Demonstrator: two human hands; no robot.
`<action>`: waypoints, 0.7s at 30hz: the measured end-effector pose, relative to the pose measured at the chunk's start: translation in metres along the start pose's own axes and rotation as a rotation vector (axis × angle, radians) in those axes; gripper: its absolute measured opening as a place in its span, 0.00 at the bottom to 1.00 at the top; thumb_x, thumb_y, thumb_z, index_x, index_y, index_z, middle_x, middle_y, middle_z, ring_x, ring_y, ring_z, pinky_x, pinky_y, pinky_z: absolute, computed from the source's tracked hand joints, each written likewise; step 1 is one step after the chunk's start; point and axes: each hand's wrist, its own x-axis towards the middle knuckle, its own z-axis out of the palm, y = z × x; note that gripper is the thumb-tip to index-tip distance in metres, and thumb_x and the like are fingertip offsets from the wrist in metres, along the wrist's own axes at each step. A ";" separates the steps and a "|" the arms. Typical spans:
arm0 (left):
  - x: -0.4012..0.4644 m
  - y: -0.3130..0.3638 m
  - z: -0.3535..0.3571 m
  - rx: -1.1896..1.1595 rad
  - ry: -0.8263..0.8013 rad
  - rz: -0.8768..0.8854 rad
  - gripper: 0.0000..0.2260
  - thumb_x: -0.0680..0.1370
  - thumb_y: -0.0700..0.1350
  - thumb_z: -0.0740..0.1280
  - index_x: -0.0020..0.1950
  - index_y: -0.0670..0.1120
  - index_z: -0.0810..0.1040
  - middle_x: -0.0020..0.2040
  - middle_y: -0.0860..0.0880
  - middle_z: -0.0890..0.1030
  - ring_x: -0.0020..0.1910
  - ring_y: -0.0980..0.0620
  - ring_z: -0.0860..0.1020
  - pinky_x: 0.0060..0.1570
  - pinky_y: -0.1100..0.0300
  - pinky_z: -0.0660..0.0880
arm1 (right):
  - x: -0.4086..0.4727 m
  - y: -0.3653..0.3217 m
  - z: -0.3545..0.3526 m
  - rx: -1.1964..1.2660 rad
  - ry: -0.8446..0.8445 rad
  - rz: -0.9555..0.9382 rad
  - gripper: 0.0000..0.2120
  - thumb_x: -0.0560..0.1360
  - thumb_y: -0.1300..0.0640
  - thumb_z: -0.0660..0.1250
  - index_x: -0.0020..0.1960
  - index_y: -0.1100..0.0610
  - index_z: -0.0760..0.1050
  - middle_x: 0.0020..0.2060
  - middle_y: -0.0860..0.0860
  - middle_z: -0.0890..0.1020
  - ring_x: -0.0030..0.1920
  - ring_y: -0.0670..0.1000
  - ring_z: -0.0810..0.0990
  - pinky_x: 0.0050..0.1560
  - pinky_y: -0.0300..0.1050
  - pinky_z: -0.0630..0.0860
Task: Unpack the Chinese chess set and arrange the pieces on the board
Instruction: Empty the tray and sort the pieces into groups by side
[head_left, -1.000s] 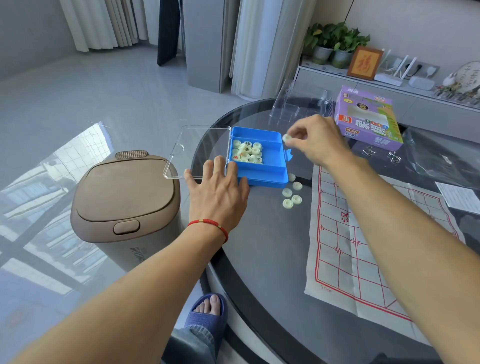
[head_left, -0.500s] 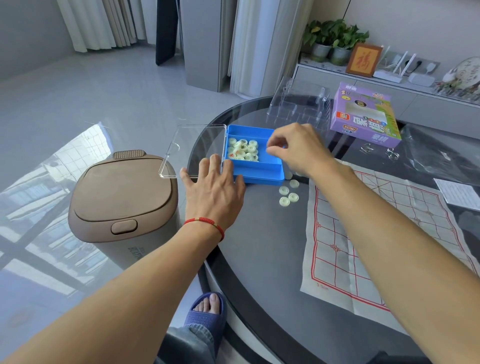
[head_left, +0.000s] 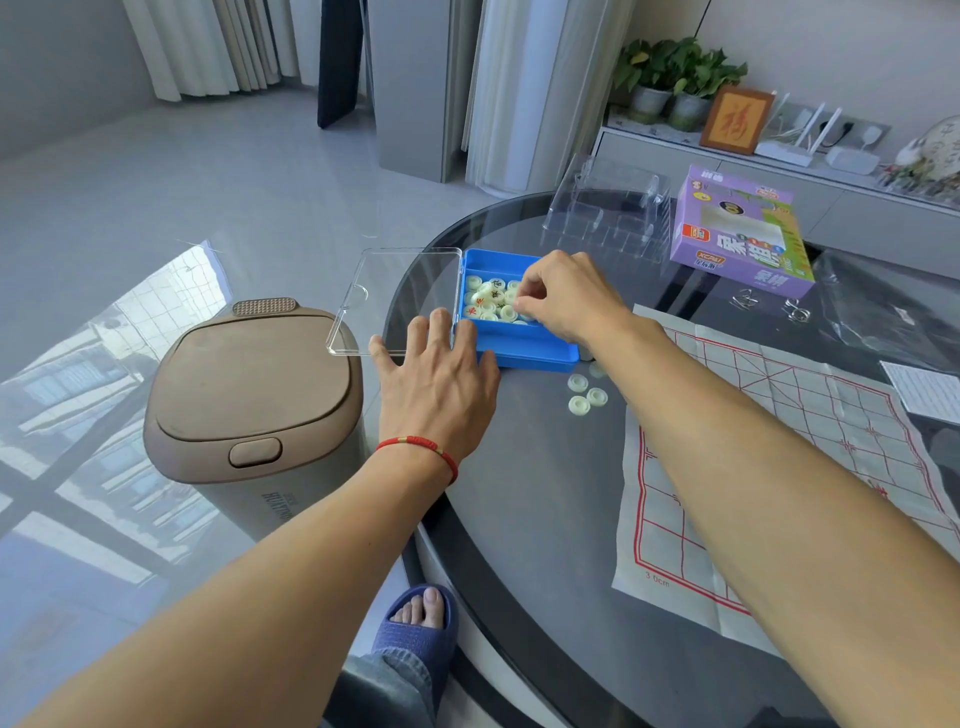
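A blue piece box (head_left: 535, 351) lies open on the dark round table (head_left: 530, 499), its clear lid (head_left: 400, 296) swung out to the left. Several pale round chess pieces (head_left: 488, 299) are heaped in it. My right hand (head_left: 563, 299) reaches into the box, fingertips pinched among the pieces; whether it holds one I cannot tell. My left hand (head_left: 441, 379) lies flat on the table, fingers against the box's near left corner and lid edge. Three loose pieces (head_left: 586, 395) lie beside the box. The paper board (head_left: 769, 467) with red lines is spread out to the right.
A brown lidded bin (head_left: 249, 410) stands on the floor close to the table's left edge. A purple game carton (head_left: 740, 234) and a clear plastic insert (head_left: 608, 213) sit behind the box. Metal ring puzzles (head_left: 769, 306) and a printed leaflet (head_left: 924, 395) lie far right.
My right hand, which was beside the box's right end with a piece in its fingers, has moved left into the box. My left hand stays put.
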 end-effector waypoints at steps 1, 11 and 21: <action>0.000 0.000 0.000 -0.005 0.004 -0.001 0.14 0.83 0.54 0.54 0.60 0.47 0.71 0.65 0.47 0.71 0.65 0.45 0.69 0.65 0.31 0.64 | 0.000 0.000 0.000 -0.001 0.010 0.008 0.03 0.76 0.55 0.74 0.45 0.54 0.85 0.45 0.52 0.85 0.49 0.54 0.82 0.53 0.54 0.81; 0.000 0.000 -0.001 -0.004 -0.006 0.003 0.15 0.83 0.55 0.53 0.61 0.48 0.71 0.66 0.48 0.70 0.66 0.46 0.69 0.65 0.32 0.63 | 0.007 -0.003 -0.003 -0.056 -0.028 0.089 0.05 0.73 0.57 0.78 0.43 0.54 0.82 0.49 0.55 0.84 0.52 0.56 0.81 0.47 0.48 0.76; 0.000 0.001 -0.002 -0.005 -0.021 0.009 0.16 0.83 0.55 0.53 0.63 0.48 0.71 0.67 0.48 0.70 0.67 0.46 0.69 0.66 0.31 0.63 | 0.006 0.002 -0.013 -0.145 -0.133 0.052 0.09 0.74 0.56 0.78 0.52 0.56 0.84 0.51 0.55 0.82 0.51 0.56 0.80 0.45 0.46 0.71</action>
